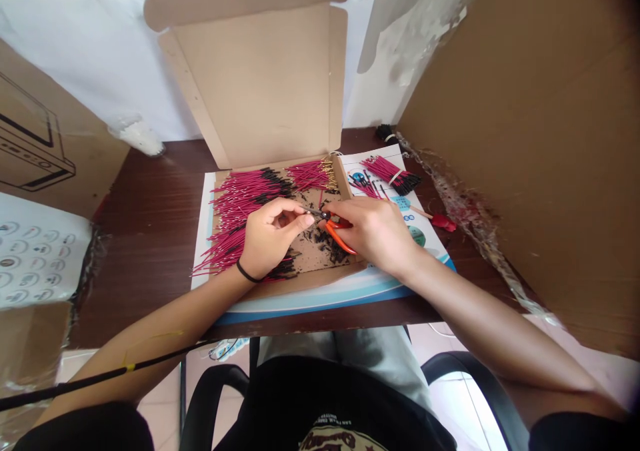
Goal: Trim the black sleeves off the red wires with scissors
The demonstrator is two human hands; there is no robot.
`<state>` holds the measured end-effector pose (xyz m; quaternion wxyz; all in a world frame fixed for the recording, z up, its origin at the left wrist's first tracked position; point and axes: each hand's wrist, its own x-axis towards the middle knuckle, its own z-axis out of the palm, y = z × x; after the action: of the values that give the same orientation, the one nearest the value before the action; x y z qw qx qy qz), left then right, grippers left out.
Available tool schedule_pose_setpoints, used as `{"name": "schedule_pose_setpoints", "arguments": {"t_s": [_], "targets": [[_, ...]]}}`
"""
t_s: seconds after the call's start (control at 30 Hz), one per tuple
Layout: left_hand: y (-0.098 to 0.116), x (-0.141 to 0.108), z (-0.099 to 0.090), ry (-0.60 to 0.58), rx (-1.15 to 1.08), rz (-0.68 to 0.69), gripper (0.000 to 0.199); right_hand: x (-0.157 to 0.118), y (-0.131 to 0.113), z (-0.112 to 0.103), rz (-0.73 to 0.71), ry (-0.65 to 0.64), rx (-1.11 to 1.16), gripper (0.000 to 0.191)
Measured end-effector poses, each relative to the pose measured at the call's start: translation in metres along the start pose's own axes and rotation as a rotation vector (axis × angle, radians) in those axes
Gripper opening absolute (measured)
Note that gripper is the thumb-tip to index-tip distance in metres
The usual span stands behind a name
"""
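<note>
My right hand (377, 231) is wrapped around small orange-handled cutting pliers (341, 238), whose dark jaws point left. The jaw tips reach the fingertips of my left hand (273, 234), which are pinched together. What the left fingers hold is too small and covered to make out. Both hands are above an open cardboard box (320, 274). Under and beside my left hand lie many dark-red wires (240, 194) with black ends. Black scraps (336, 251) are scattered on the box floor below the pliers.
A smaller pile of red wires with gold-coloured tips (313, 173) lies at the back of the box. Right of it, a banded wire bundle (393, 174) rests on a printed sheet (417, 221). The raised lid (260, 84) stands behind; a large cardboard panel (540, 144) borders the right.
</note>
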<state>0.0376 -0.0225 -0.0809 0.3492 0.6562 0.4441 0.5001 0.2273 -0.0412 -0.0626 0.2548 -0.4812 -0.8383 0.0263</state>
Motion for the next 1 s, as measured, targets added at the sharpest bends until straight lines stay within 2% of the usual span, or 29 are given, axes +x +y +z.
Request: {"name": "schedule_pose_setpoints", "arguments": {"t_s": [0.2,0.6,0.83,0.93,1.0], "targets": [[-0.0009,0.0005,-0.0003,-0.001,-0.050,-0.009,0.019,0.0029,-0.0042,-0.0042,0.076,0.064,0.022,0.023],[-0.0027,0.0002,0.0002,0.003,-0.058,-0.009,0.018,0.0029,-0.0059,-0.0051,-0.006,0.058,0.012,0.023],[-0.0020,-0.0001,-0.0011,-0.029,0.006,0.006,0.013,0.0019,-0.0014,-0.0056,-0.007,0.002,-0.048,0.022],[0.0002,0.0001,-0.0015,-0.050,0.026,-0.003,0.011,0.0024,0.0000,-0.0063,0.041,-0.006,-0.084,0.020],[0.0014,0.0005,-0.0018,-0.073,0.020,-0.021,0.011,0.0038,-0.0008,-0.0073,0.112,0.028,-0.023,0.020]]}}
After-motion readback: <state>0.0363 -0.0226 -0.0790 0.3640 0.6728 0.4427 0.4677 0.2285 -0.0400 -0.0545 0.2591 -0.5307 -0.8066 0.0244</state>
